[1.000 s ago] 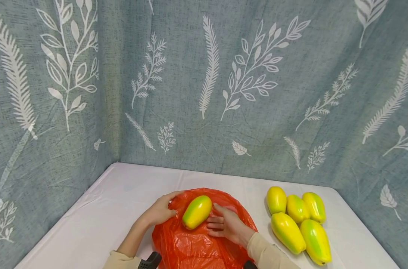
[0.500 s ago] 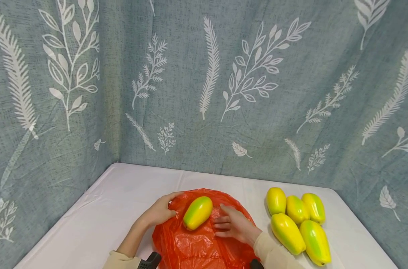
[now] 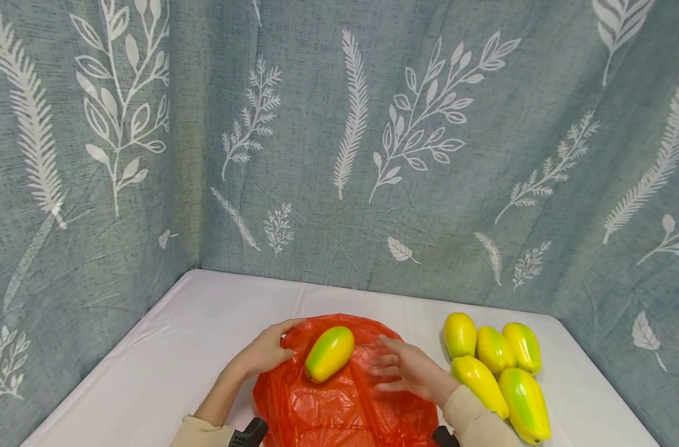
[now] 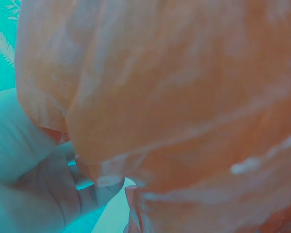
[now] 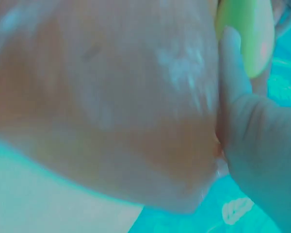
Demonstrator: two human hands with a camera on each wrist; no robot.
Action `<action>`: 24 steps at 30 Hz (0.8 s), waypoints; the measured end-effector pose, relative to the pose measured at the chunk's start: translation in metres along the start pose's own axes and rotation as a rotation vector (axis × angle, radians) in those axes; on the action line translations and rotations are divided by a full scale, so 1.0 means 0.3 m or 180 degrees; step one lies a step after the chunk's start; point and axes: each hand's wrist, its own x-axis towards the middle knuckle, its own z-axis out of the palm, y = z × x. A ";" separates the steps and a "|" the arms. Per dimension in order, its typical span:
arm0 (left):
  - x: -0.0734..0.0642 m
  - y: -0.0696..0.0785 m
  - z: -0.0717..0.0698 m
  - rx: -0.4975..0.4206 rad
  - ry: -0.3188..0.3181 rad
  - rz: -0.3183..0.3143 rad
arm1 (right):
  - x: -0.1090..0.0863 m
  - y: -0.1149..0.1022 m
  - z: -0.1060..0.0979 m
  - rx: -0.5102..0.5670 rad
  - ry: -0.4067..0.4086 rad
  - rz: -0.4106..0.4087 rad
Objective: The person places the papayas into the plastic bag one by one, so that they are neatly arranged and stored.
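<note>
A red plastic bag [image 3: 330,410] stands on the table, its mouth spread wide. A yellow-green papaya [image 3: 329,354] lies in the bag's opening, tilted, with nothing holding it. My left hand [image 3: 263,352] grips the bag's left rim; the left wrist view shows its fingers [image 4: 89,191] around the thin plastic. Over the right part of the opening is my right hand [image 3: 412,369], fingers loosely spread and apart from the papaya. In the right wrist view, that hand's thumb [image 5: 233,63] overlaps the papaya [image 5: 254,41] beside the bag's wall [image 5: 111,121].
Several more papayas [image 3: 525,403] lie grouped on the white table [image 3: 205,323], right of the bag. My right forearm's sleeve [image 3: 473,422] passes close to the nearest ones. A blue-grey curtain [image 3: 317,236] with white leaf prints hangs behind and left of the table.
My right hand has drawn away from the papaya, moving right across the bag's opening toward its right rim. The left hand and the papaya have stayed nearly in place.
</note>
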 end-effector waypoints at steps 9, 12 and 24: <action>-0.002 -0.004 -0.006 -0.0005 -0.0051 0.0020 | -0.044 -0.048 -0.069 0.0143 -0.0142 -0.0106; -0.002 -0.006 -0.007 -0.0008 -0.0054 0.0018 | -0.066 -0.068 -0.097 0.0196 -0.0149 -0.0105; -0.006 -0.007 -0.010 -0.0034 -0.0064 -0.0016 | -0.168 -0.107 -0.227 0.0293 -0.0054 -0.0192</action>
